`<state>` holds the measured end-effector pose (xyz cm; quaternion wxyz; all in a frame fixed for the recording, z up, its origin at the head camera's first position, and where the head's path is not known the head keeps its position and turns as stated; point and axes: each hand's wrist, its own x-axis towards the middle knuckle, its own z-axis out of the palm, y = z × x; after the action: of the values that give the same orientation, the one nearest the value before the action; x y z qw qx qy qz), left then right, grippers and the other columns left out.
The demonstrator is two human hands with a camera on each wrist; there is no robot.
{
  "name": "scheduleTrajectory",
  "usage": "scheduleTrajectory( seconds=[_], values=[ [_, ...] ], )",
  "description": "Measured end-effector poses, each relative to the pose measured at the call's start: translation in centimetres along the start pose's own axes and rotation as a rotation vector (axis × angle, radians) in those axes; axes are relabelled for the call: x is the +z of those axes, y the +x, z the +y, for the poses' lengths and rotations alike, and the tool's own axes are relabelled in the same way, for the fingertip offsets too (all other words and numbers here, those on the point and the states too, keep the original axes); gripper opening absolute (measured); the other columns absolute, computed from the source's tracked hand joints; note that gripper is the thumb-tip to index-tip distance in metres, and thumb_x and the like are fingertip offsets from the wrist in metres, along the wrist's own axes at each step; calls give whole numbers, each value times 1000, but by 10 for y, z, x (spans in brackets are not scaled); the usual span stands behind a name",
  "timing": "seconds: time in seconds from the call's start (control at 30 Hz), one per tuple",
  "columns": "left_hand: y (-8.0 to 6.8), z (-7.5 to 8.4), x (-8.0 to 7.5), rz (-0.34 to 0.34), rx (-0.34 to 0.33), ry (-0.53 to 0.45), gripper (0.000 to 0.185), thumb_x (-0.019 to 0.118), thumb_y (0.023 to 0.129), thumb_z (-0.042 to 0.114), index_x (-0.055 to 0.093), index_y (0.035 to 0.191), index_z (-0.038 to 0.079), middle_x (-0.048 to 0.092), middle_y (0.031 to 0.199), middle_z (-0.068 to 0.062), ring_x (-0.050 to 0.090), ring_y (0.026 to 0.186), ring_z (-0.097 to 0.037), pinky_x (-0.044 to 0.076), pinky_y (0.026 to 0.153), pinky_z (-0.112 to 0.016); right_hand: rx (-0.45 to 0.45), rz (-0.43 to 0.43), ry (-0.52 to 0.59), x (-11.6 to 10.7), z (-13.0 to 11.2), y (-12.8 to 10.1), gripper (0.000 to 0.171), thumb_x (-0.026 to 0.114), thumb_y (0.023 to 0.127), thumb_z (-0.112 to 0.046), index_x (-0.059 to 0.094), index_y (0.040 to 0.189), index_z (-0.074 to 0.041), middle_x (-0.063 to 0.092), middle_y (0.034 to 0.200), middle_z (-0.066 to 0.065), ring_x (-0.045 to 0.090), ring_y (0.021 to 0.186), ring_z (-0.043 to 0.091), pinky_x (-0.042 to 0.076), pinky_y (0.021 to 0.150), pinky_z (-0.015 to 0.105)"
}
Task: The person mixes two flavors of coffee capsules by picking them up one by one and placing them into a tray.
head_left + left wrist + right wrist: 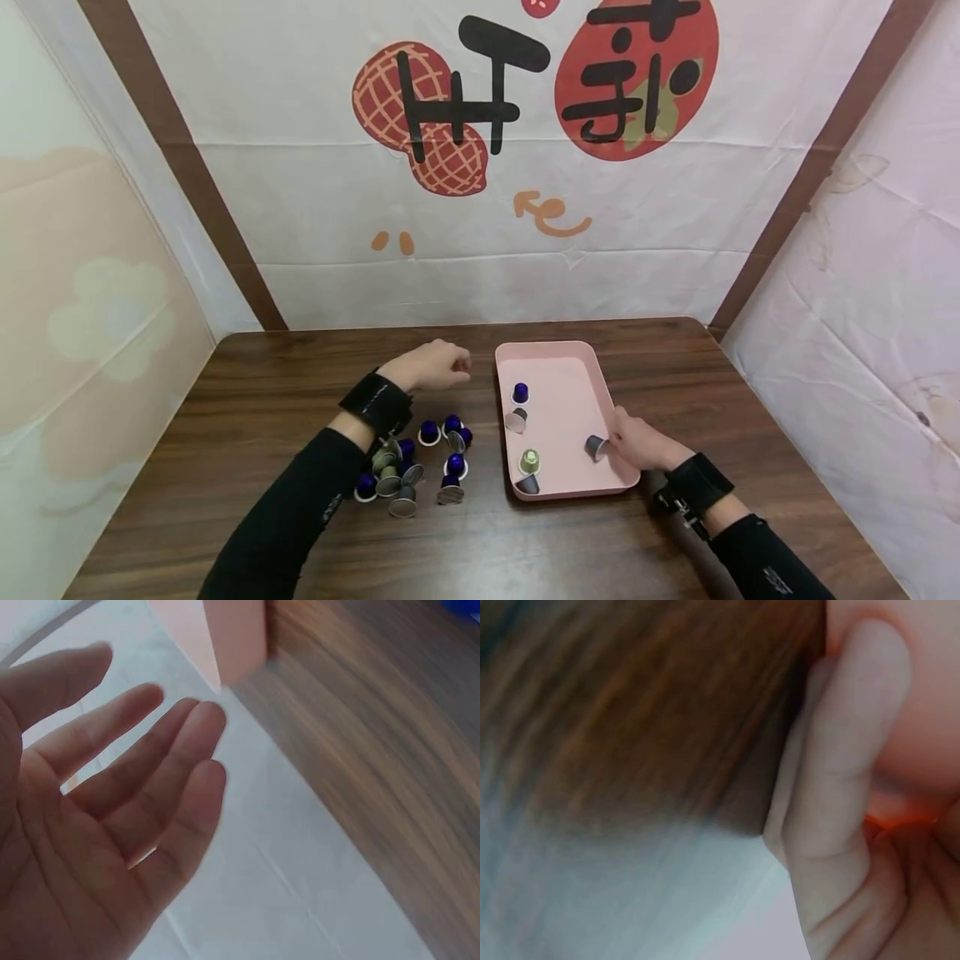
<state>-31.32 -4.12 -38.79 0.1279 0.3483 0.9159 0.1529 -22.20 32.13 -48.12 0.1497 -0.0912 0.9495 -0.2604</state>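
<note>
My left hand (pixel 431 367) hovers over the table behind a group of coffee capsules; its palm and loosely bent fingers hold nothing in the left wrist view. At the right rim of the pink tray (pixel 558 367) my right hand (pixel 641 442) grips the edge, fingers against the tray wall (pixel 922 712). Just beside its fingers lies a grey capsule (pixel 596 447) inside the tray. Along the tray's left side are a blue capsule (pixel 521 392), a tipped capsule (pixel 516 420), a green capsule (pixel 529 461) and a dark grey capsule (pixel 528 484).
Several blue, green and grey capsules (pixel 387 481) lie clustered by my left forearm. More blue capsules (pixel 455 465) stand or lie between that cluster and the tray. The wooden table (pixel 300 542) meets a printed cloth wall (pixel 480 292) at the back.
</note>
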Motion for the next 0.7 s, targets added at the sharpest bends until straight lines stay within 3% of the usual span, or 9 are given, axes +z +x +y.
scheduleTrajectory(
  seconds=[0.23,0.47,0.7],
  values=[
    [-54,-38,-7,-29,-79,-1,19,59,94,21,64,108,8,63,93,-2,57,76,-13,47,69,-34,14,-6,7,-2,-2,-1,21,45,95,-5,39,111,8,43,71,5,49,62,17,39,55,30],
    [-109,-66,2,-62,-177,-42,29,61,92,18,61,117,2,63,108,-11,61,90,-23,49,76,-41,-18,5,-31,-5,-2,-3,20,44,95,-3,39,111,8,44,72,6,49,63,17,39,56,30],
    [-138,-75,15,-64,-221,-122,33,64,90,14,58,119,-2,60,116,-19,58,104,-35,48,82,-47,-13,-5,-21,-3,-3,-4,22,44,95,-4,38,112,8,45,72,6,49,63,16,39,56,30]
  ],
)
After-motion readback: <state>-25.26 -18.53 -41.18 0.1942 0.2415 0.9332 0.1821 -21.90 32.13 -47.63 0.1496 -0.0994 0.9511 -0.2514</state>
